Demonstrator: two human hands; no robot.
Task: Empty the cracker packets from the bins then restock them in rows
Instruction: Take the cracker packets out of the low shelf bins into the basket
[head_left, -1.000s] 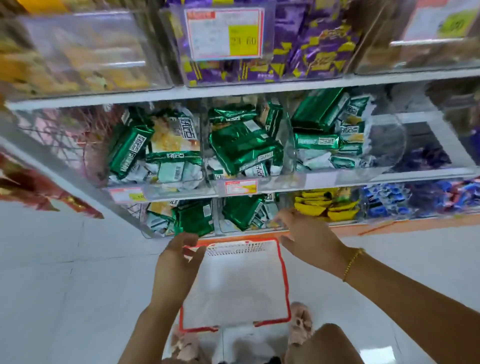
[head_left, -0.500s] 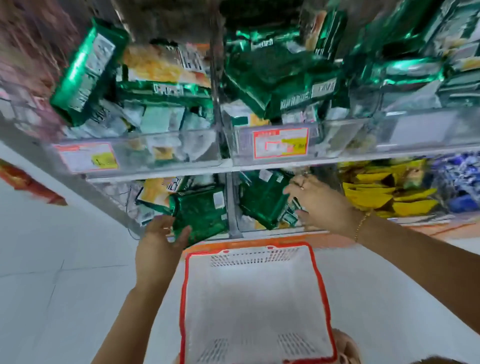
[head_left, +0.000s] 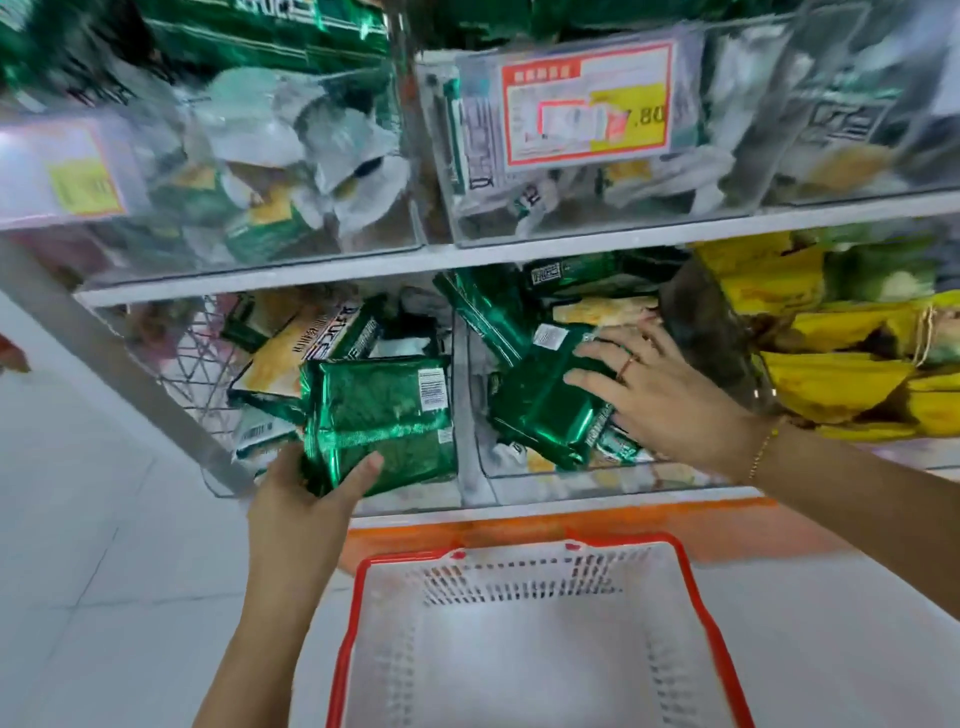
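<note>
A low shelf (head_left: 519, 254) of clear bins is seen above a white basket (head_left: 349, 618), which is set on the floor just before it. In the left bin (head_left: 415, 493) a green packet (head_left: 384, 410) is laid with its long axis across the shelf, its near left corner gripped by the left hand (head_left: 301, 504), thumb curled over the face; the basket lies below and to the right of that grip. In the right bin (head_left: 597, 478) a tilted packet (head_left: 545, 405) is pressed by the right hand (head_left: 670, 400), fingers spread flat, nothing pinched
</note>
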